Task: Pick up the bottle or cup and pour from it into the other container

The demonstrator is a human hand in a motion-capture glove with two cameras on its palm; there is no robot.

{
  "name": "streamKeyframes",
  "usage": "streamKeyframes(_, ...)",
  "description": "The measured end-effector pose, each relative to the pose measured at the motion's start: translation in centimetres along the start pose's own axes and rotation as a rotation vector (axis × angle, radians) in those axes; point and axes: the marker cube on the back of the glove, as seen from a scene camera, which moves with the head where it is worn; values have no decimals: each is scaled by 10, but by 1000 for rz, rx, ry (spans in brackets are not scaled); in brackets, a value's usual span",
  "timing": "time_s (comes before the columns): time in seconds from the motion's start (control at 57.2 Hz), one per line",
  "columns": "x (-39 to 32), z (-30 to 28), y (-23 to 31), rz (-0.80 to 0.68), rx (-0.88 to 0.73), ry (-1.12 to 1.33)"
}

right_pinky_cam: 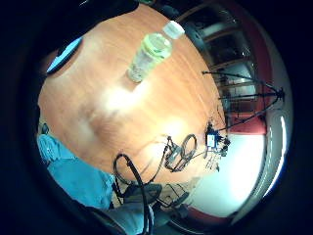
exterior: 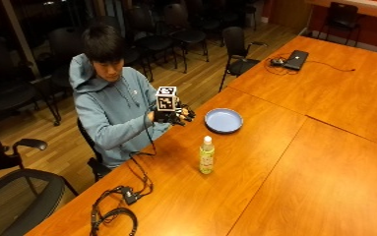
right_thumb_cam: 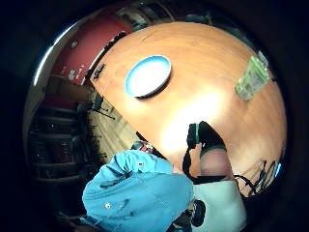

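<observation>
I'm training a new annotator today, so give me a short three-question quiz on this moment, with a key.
1. True or false: the gloved right hand grips the bottle.
2. The bottle stands: A) on the blue plate; B) upright on the table, apart from the plate; C) tipped over beside the laptop.
3. Fill in: the bottle's cap is ____ in colour.

Key: 1. False: the hand is raised near the person's chest and holds nothing. 2. B. 3. White, and it is on the bottle.
</observation>
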Motion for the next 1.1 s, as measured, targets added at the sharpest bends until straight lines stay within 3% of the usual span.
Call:
streamKeyframes(0.28,88,-2,18,196,43,-64)
streamKeyframes(0.472,153,-17,34,252,224,-114)
streamKeyframes(0.944,208,-3,62,345,441,-165)
streamKeyframes(1.101,218,9,64,355,589,-179)
